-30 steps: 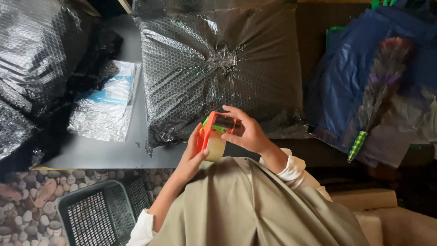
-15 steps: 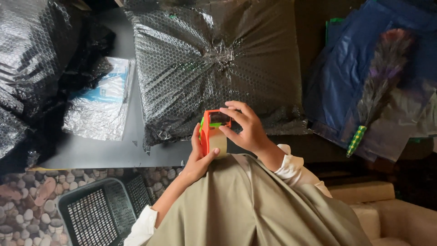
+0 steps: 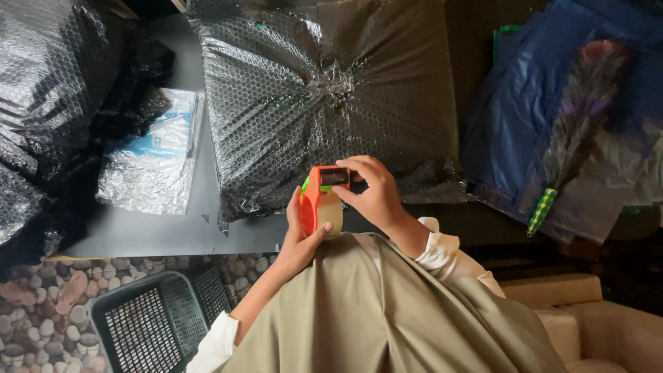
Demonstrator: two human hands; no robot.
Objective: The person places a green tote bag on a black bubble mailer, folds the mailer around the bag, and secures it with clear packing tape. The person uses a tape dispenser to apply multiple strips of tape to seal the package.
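Head view, centre of frame: orange tape dispenser (image 3: pixel 320 202) with a roll of clear tape, held just above the lap, at the near edge of the grey table (image 3: pixel 173 231).
Left hand (image 3: pixel 298 238): wrapped around the dispenser body from below, thumb on the roll.
Right hand (image 3: pixel 369 193): fingertips pinched at the dispenser's top, at the cutter end.
Risk, judged: fingertips sit close to the cutting edge and could be nicked; a loose tape end could fall back onto the roll or stick to itself.
Upper centre, on the table: large parcel wrapped in black bubble wrap (image 3: pixel 324 103); contents hidden.
Left of it: flat silver bubble mailer (image 3: pixel 155 162), something blue and white showing through.
Far left: more black bubble-wrapped bundles (image 3: pixel 48 103).
Lower left, on the pebble floor: dark plastic basket (image 3: pixel 148 324); nothing visible inside.
Right: blue plastic bag (image 3: pixel 539 103) with a feather duster (image 3: pixel 577 131) lying across it.
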